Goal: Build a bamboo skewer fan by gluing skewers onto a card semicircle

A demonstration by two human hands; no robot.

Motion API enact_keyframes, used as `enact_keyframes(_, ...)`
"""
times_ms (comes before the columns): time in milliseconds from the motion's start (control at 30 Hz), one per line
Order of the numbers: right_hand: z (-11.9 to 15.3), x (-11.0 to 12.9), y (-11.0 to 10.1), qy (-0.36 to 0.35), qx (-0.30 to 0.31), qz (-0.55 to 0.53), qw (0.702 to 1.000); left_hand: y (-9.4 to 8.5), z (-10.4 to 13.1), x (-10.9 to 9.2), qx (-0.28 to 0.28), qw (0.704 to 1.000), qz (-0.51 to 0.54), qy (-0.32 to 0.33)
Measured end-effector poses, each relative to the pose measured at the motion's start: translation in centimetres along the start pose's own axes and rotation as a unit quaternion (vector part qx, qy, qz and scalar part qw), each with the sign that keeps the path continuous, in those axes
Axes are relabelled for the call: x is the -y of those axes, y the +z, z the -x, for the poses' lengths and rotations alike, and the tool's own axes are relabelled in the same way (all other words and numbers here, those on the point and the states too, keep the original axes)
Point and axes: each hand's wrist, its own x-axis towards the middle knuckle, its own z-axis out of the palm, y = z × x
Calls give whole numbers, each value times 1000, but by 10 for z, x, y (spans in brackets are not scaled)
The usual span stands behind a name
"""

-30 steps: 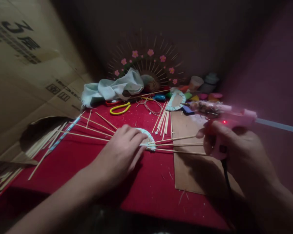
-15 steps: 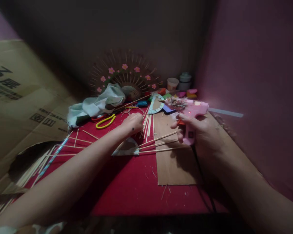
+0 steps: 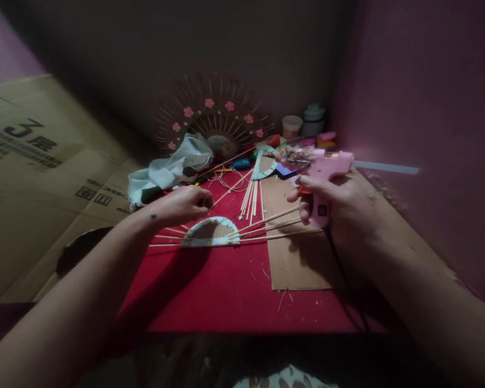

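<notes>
In my right hand (image 3: 327, 199) is a pink hot glue gun (image 3: 321, 164), its nozzle pointing left and a pale glue stick (image 3: 386, 167) sticking out of its back. The fingers wrap the handle near the orange trigger. My left hand (image 3: 188, 203) pinches one end of a thin wooden stick (image 3: 233, 188) that slants up to the right. Below that hand, a half-round cardboard piece with a pale blue rim (image 3: 210, 229) lies flat, with sticks (image 3: 278, 235) fanning out from both its sides.
Loose sticks (image 3: 251, 199) lie by a second half-round piece (image 3: 264, 163). A cardboard sheet (image 3: 295, 264) covers the red table's (image 3: 210, 302) right part. Behind are a flowered fan (image 3: 208, 103), a pale cloth (image 3: 170, 167), a cup (image 3: 291, 126) and a jar (image 3: 313, 119). A large carton (image 3: 36, 188) stands left.
My left hand has come away from the loose sticks toward the left, now with one stick in its fingers. The glue gun stays in my right hand. The view has shifted slightly.
</notes>
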Motion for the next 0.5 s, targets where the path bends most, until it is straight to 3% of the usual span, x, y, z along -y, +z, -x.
enact_keyframes(200,-2,-6,0,-10,-18,14,1000,15,9,-10,-11,993,84,87)
enact_keyframes(333,-2,-9,0,-33,-27,11,999,19,2,-19,-50,991,63,111)
enact_keyframes(500,2,-4,-2,-108,-33,1,994,17,-6,-27,-2,992,84,98)
